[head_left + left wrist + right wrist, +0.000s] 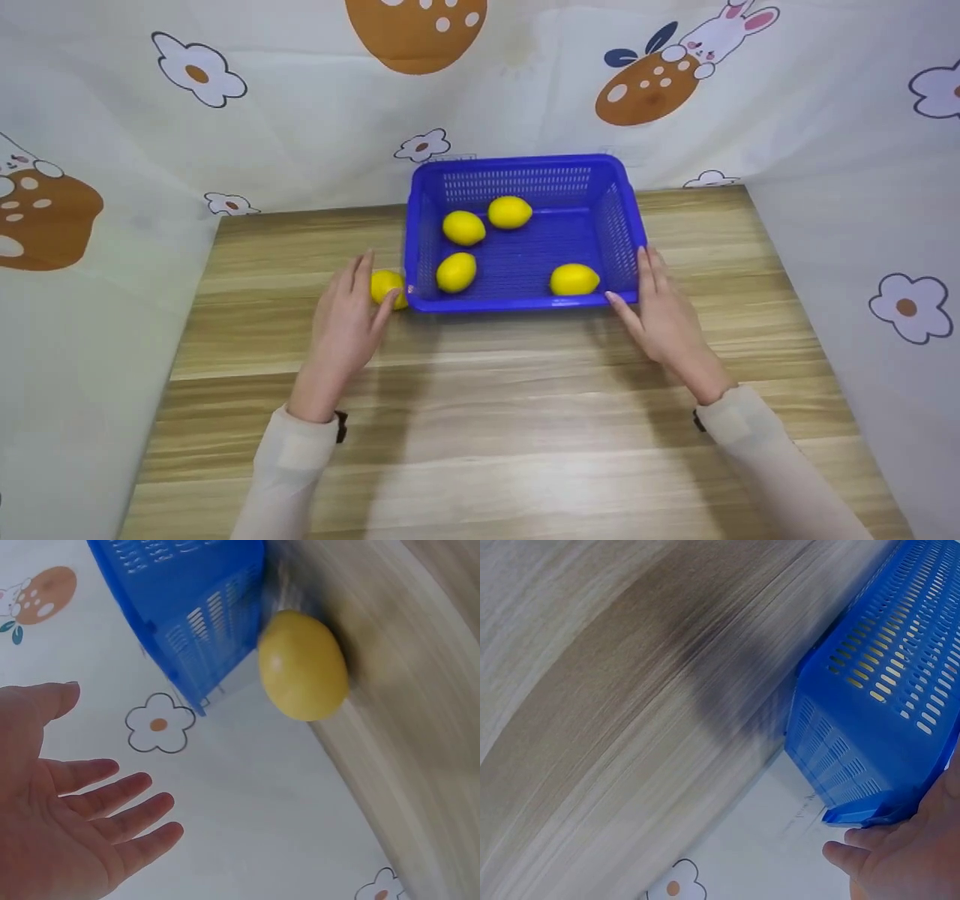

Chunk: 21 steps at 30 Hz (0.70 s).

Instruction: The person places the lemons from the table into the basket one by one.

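A blue plastic basket (525, 306) with slotted walls stands at the back of the wooden table. Inside it are several yellow lemons (574, 280), most toward its left side. Another lemon (386, 288) lies outside, against the basket's left wall, partly behind my left thumb. My left hand (346, 319) is beside that lemon; the left wrist view shows this hand (75, 817) with fingers spread and nothing held, apart from the lemon (304, 666). At the basket's front right corner, my right hand (664, 315) touches the rim with straight fingers along the side and thumb at the front.
The wooden table (510, 435) extends in front of the basket toward me. A white patterned cloth (300, 112) hangs close behind the basket and also borders the table on the left and right.
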Tool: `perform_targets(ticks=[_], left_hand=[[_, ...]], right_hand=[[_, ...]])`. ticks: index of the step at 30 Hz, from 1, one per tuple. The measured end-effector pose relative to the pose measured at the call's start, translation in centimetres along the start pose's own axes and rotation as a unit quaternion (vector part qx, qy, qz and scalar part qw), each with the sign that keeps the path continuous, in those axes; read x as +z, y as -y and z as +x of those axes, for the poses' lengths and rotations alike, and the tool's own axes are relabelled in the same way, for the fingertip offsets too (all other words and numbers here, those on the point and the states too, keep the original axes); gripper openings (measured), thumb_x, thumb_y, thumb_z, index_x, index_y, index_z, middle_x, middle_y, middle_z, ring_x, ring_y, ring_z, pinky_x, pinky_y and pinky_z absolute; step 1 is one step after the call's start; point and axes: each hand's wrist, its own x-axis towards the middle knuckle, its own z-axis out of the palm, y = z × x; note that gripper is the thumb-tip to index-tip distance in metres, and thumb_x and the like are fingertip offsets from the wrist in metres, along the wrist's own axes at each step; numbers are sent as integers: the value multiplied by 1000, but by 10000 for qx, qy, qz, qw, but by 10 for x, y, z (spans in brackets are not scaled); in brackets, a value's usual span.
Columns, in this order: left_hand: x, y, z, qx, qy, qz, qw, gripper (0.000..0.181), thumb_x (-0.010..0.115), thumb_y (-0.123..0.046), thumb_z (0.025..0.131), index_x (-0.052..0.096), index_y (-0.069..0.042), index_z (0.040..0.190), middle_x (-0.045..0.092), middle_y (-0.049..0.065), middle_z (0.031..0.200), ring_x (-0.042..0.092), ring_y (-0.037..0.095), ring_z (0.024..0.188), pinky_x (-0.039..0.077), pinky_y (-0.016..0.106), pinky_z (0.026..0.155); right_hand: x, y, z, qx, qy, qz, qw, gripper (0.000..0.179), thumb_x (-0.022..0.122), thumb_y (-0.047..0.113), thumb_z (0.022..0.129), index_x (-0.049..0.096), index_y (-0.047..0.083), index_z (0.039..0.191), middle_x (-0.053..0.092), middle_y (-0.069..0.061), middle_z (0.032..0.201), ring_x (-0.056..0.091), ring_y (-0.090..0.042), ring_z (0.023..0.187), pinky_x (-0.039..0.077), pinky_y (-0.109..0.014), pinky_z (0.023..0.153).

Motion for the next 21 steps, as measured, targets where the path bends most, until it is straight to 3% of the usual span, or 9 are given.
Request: perform_targets(ticks=[9,21], left_hand=[[7,15,-2,-276,337,-30,9990,71,62,-31,107,37,12,156,40,37,158,43,54,144,34,63,122],[10,37,10,137,805,-432,9957,81,77,-31,99,38,11,157,42,36,156,42,52,145,34,62,123]], right_hand=[[0,1,0,-9,-59,8,10000,86,50,46,110,13,-9,165,14,-33,171,26,-53,154,31,-70,120],[1,0,0,1,-40,30,10000,87,49,47,110,12,-9,165,13,-33,172,28,-55,153,33,-72,117]])
